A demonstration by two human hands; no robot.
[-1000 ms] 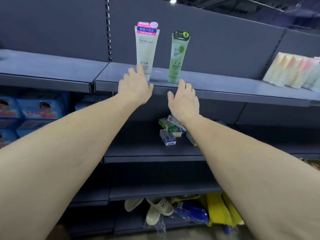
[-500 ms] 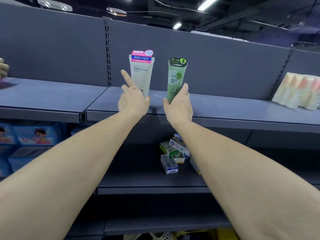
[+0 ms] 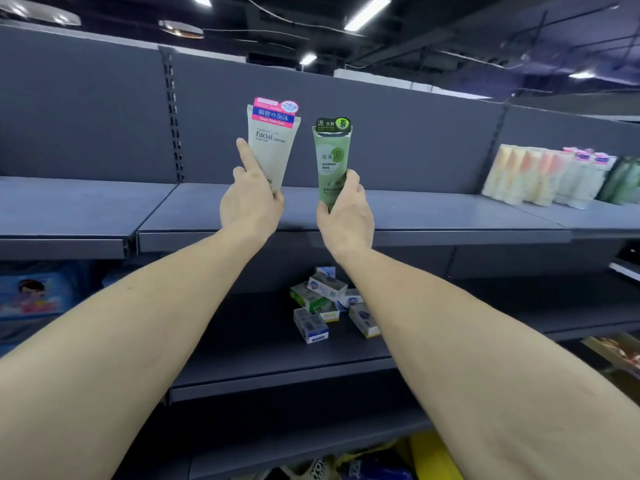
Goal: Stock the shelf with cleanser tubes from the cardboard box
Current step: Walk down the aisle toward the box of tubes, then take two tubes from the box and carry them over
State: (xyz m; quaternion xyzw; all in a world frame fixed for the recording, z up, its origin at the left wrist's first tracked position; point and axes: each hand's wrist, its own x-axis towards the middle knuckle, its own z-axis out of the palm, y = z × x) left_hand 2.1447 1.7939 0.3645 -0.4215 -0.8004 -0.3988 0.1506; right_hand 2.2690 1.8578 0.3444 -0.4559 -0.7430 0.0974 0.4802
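A white cleanser tube [image 3: 272, 140] with a pink and blue header stands cap-down on the grey upper shelf [image 3: 433, 213]. My left hand [image 3: 251, 202] grips its lower end, index finger stretched up along its left edge. Beside it on the right, a green seaweed cleanser tube [image 3: 331, 157] stands upright, and my right hand [image 3: 346, 216] is closed around its base. The two tubes stand a small gap apart. The cardboard box is out of sight.
A row of several pale, white and green tubes [image 3: 554, 178] fills the shelf's right end. Small cartons [image 3: 325, 303] lie jumbled on the lower shelf. Blue packs [image 3: 31, 296] sit at lower left. A slotted upright [image 3: 171, 116] divides the back panel.
Both hands have gone from lying flat at the shelf edge to closing around the tubes' lower ends. The view has tilted upward, showing more ceiling.
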